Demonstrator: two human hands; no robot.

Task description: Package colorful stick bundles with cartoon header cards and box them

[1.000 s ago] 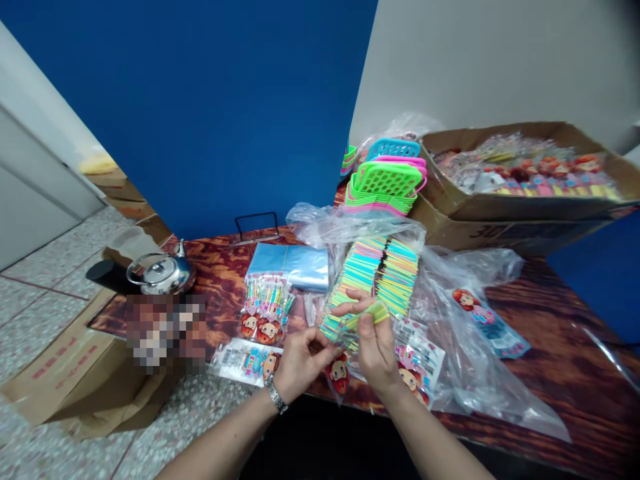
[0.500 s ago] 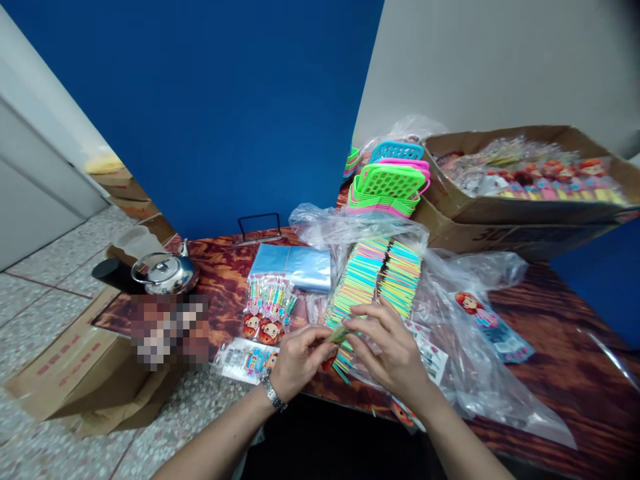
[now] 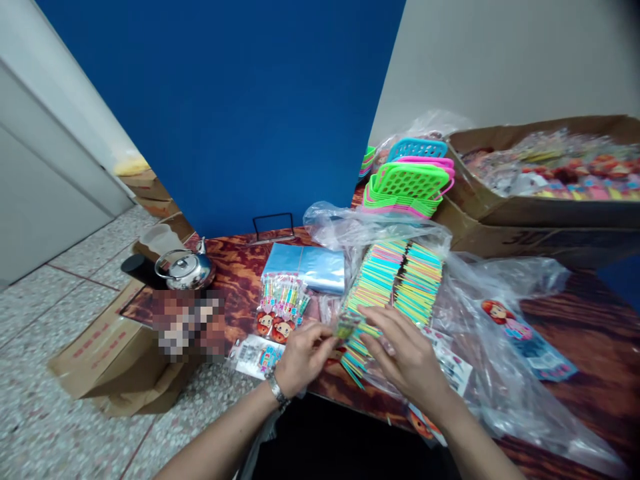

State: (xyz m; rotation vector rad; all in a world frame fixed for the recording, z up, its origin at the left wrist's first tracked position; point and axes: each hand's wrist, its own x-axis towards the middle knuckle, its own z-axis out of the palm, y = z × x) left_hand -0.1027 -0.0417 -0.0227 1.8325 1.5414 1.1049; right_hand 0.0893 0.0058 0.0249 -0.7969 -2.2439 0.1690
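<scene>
My left hand [image 3: 306, 357] is closed in a pinch on the edge of a small clear packet [image 3: 347, 328] with greenish contents, slightly blurred. My right hand [image 3: 407, 353] is just right of the packet, fingers stretched and a little apart, over thin coloured sticks [image 3: 380, 277]. These sticks lie in two rows on a clear plastic bag, with several loose ends poking out between my hands. Left of them, finished-looking packets with a red-haired cartoon figure [image 3: 275, 327] lie in front of a stack of blue clear sleeves [image 3: 310, 263].
A steel kettle [image 3: 184, 270] stands at the table's left end. Green, pink and blue plastic baskets [image 3: 413, 183] are stacked at the back, beside a cardboard box [image 3: 545, 223] filled with packets. A printed cartoon pouch [image 3: 530, 343] lies on the right over crumpled plastic.
The view has swung left, so the scene sits farther right. My right fingers have drawn away from the packet, which my left hand still pinches.
</scene>
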